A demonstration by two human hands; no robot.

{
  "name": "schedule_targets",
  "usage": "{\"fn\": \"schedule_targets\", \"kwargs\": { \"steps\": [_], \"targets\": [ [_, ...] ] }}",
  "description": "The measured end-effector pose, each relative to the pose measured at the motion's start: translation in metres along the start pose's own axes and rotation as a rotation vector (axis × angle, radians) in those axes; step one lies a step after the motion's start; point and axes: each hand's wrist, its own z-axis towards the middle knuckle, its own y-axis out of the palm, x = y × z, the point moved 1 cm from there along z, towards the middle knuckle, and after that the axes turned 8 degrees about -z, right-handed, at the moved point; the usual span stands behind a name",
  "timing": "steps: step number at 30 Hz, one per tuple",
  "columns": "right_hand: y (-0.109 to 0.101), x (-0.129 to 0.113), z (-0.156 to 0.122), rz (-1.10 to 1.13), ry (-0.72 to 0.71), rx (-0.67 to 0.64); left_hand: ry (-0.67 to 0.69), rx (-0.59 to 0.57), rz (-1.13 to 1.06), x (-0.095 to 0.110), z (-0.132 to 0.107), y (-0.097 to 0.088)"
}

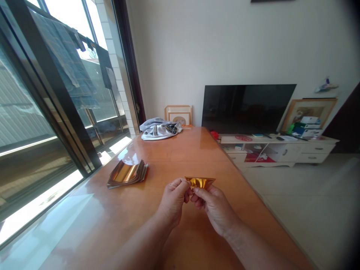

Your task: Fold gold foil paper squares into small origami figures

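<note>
A small folded piece of gold foil paper (201, 182) is held above the orange wooden table (194, 150). My left hand (173, 200) pinches its left end with closed fingers. My right hand (213, 208) pinches it from below, near the middle, fingers also closed. The two hands touch each other under the paper. A stack of gold foil sheets (127, 173) lies on the table to the left of my hands, its top sheet curling upward.
A grey bundle of cloth (160, 129) lies at the table's far end. Large sliding windows (53, 112) run along the left. A dark television (247, 108) stands on a white low cabinet (281, 150) at right, with framed pictures against the wall.
</note>
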Motion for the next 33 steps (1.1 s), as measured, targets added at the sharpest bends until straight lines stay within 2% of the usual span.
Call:
{"fn": "schedule_targets", "kwargs": {
  "steps": [11, 16, 19, 23, 25, 30, 33],
  "targets": [
    [0.0, 0.002, -0.001, -0.022, 0.033, -0.013, 0.032, 0.055, 0.028, 0.007, 0.0, -0.002],
    [0.0, 0.002, -0.001, -0.031, 0.051, -0.015, -0.01, 0.08, 0.048, 0.006, 0.001, -0.002],
    [-0.002, 0.001, -0.001, -0.021, 0.046, -0.012, -0.026, 0.047, 0.053, 0.006, 0.001, -0.003],
    [-0.004, -0.001, 0.0, -0.009, 0.027, -0.004, -0.043, -0.076, 0.106, 0.004, -0.001, -0.003],
    [-0.004, -0.002, 0.0, -0.013, 0.028, 0.0, -0.045, -0.102, 0.126, 0.003, -0.002, -0.003],
    [-0.005, -0.006, -0.002, -0.042, 0.039, -0.08, -0.015, -0.001, 0.113, 0.001, 0.002, -0.008],
    [-0.01, -0.007, 0.0, -0.033, 0.046, -0.036, -0.019, 0.067, 0.102, 0.003, 0.006, -0.013]
  ]
}}
